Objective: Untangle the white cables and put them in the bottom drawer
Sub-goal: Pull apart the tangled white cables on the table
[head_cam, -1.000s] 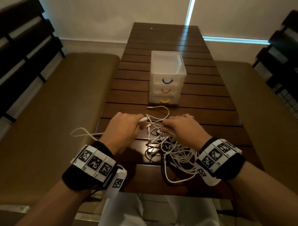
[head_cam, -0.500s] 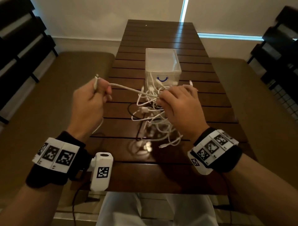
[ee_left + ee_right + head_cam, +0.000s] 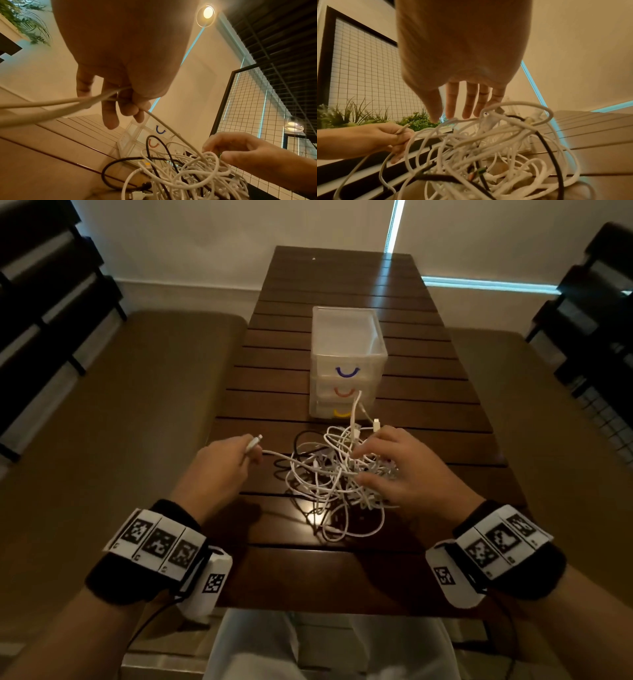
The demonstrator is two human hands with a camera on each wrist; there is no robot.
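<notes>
A tangle of white cables (image 3: 329,477), with a black cable (image 3: 301,440) looped through it, lies on the wooden table (image 3: 342,570). My left hand (image 3: 251,453) grips one white cable just behind its plug (image 3: 254,443); that cable runs right into the tangle. My right hand (image 3: 366,470) rests on the tangle's right side, fingers (image 3: 452,102) straight and spread. Just behind stands the translucent drawer unit (image 3: 347,354), all three drawers closed, the bottom drawer (image 3: 325,414) with a yellow handle. One white cable end rises in front of it.
Padded benches run along the table's left (image 3: 120,440) and right (image 3: 548,440) sides. Dark slatted backrests stand beyond them. The table stretches on behind the drawer unit to the wall.
Both hands have come down: the tangle, lifted half a second ago, lies on the table again. My left hand, still holding the cable end, has dropped to table height.
</notes>
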